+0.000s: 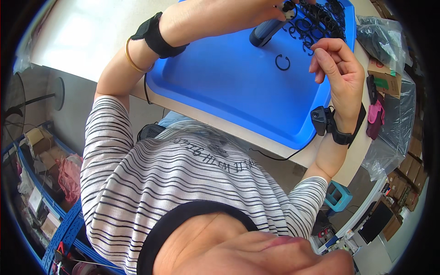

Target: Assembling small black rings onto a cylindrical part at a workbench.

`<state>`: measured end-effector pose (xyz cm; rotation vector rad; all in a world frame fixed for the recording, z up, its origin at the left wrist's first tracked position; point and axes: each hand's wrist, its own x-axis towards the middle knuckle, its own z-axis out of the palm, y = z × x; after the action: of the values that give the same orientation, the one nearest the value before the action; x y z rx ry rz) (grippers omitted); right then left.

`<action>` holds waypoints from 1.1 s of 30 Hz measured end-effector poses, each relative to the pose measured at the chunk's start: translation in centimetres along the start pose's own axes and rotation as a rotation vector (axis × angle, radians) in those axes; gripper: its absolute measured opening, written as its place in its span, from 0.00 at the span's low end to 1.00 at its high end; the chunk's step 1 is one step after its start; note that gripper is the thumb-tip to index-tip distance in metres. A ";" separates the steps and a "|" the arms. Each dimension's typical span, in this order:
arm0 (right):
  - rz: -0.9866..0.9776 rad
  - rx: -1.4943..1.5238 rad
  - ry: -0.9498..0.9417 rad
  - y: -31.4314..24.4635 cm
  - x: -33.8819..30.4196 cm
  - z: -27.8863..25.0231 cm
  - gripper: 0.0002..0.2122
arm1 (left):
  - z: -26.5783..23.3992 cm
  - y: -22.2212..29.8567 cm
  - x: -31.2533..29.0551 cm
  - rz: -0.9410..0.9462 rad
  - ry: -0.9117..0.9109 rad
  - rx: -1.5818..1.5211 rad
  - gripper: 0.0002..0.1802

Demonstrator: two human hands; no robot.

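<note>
My left hand [220, 17], partly cut off by the upper edge, has its fingers around the top of a dark grey cylinder [268, 32]. The cylinder has a silvery end piece and a black lower end, and it leans over a blue tray [220, 78]. My right hand [341, 66] hovers over the tray's right side with fingers curled and thumb near the index finger. Whatever its fingertips may hold is too small to make out. A single black circlip [283, 63] lies apart in the tray. Beyond it is a heap of black circlips [323, 20], nearest my right fingertips.
The tray sits on a pale table [78, 41]. Clear plastic sheeting [389, 123], a cardboard box [385, 75] and a pink item [376, 112] are at the right. A blue-framed rack [57, 220] stands lower left. A dark cable [279, 158] hangs by the table's front edge.
</note>
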<state>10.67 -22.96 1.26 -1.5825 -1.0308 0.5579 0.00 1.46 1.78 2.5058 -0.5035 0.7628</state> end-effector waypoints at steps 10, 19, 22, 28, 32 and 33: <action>-0.009 0.013 -0.004 0.4 0.2 -0.3 0.08 | 0.1 -0.1 0.0 0.297 0.059 0.259 0.22; -0.060 0.094 -0.016 0.1 -0.3 0.1 0.11 | 0.9 1.7 0.6 0.375 0.139 0.114 0.28; -0.047 0.023 -0.056 0.6 -0.7 -0.5 0.11 | 1.6 1.4 0.3 0.488 0.121 0.168 0.32; 0.088 -0.358 0.255 1.7 -0.1 -9.3 0.09 | 0.0 2.6 0.8 0.345 0.095 -0.011 0.46; 0.470 -0.656 0.118 5.9 -1.1 -19.2 0.12 | -0.6 3.2 0.8 0.194 0.007 -0.032 0.42; 0.475 -0.661 0.121 7.3 -1.7 -20.4 0.12 | -0.5 3.0 0.9 0.154 -0.018 -0.020 0.42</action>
<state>28.48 -35.39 -0.32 -2.4503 -0.7798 0.4449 -0.94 -0.94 3.64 2.4794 -0.7140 0.7885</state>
